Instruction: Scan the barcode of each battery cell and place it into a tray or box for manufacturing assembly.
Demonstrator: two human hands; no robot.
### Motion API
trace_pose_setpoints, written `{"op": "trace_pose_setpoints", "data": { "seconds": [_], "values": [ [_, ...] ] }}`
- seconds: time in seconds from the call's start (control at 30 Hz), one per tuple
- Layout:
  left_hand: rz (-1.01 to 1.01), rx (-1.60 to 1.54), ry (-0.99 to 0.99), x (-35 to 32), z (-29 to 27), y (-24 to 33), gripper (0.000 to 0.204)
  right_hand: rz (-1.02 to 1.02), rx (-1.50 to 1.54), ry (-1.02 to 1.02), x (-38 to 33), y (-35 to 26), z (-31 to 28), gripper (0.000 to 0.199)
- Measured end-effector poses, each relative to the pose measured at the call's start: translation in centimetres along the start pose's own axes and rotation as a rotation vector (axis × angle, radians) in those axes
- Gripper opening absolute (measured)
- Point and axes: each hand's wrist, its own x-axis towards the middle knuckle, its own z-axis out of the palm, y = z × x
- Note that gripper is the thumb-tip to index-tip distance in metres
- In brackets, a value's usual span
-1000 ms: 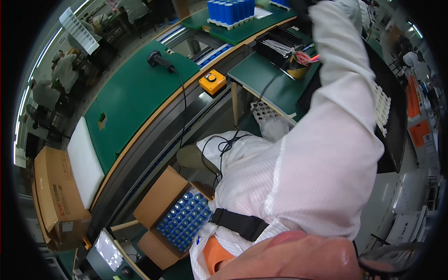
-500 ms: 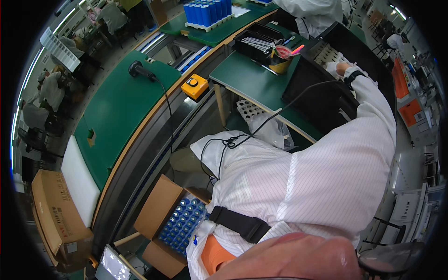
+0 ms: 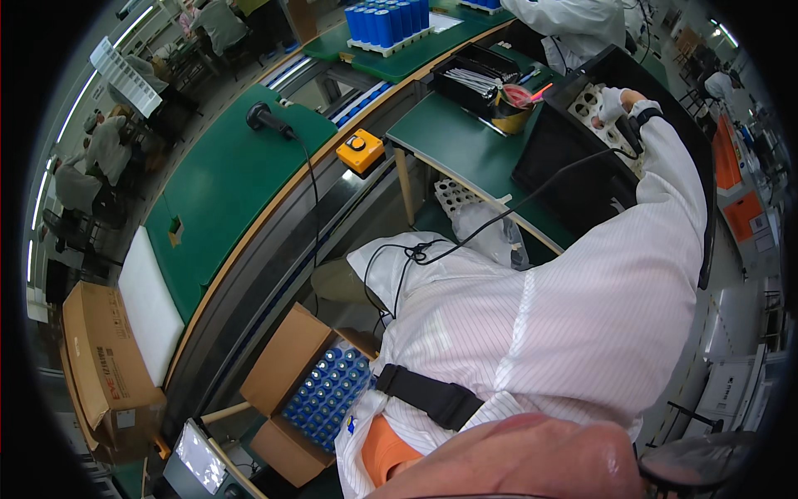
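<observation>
Over the black bin (image 3: 573, 162) at the right, my right hand (image 3: 619, 106) has its fingers bent at a white holder plate (image 3: 588, 101) with rows of round holes. The hand wears a white covering that leaves fingertips bare, and a dark band circles the wrist. The plate sits inside the bin, partly hidden by the hand and sleeve; its grip looks closed on the plate's edge. My left hand does not show.
A green side table (image 3: 461, 145) holds a black tray of rods (image 3: 474, 81) and a yellow tape roll (image 3: 513, 116). A black cable (image 3: 532, 190) crosses to my wrist. Nearby are a yellow button box (image 3: 360, 151), a handheld scanner (image 3: 270, 119) and a carton of blue cells (image 3: 328, 387).
My right hand has moved slightly up within the bin, and more of the holed plate shows beside it. The whole view has shifted a little.
</observation>
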Motion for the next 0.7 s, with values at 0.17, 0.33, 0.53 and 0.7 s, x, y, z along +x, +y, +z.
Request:
{"op": "trace_pose_setpoints", "data": {
  "seconds": [0.17,0.33,0.53,0.7],
  "values": [
    [-0.001,-0.001,0.002,-0.1,-0.1,-0.2,0.048,-0.105,0.109,0.157,1.1,1.2,1.1,0.066],
    [-0.007,0.001,0.0,-0.4,0.0,-0.6,0.048,-0.097,-0.104,0.09,3.2,-0.3,4.1,0.055],
    [-0.022,-0.015,-0.001,-0.6,0.2,-0.5,0.047,-0.021,-0.221,0.065,7.3,0.0,5.4,0.058],
    [-0.043,-0.025,0.002,-0.7,0.4,-0.8,0.047,0.077,-0.22,0.045,7.6,3.6,0.5,0.07]
  ]
}}
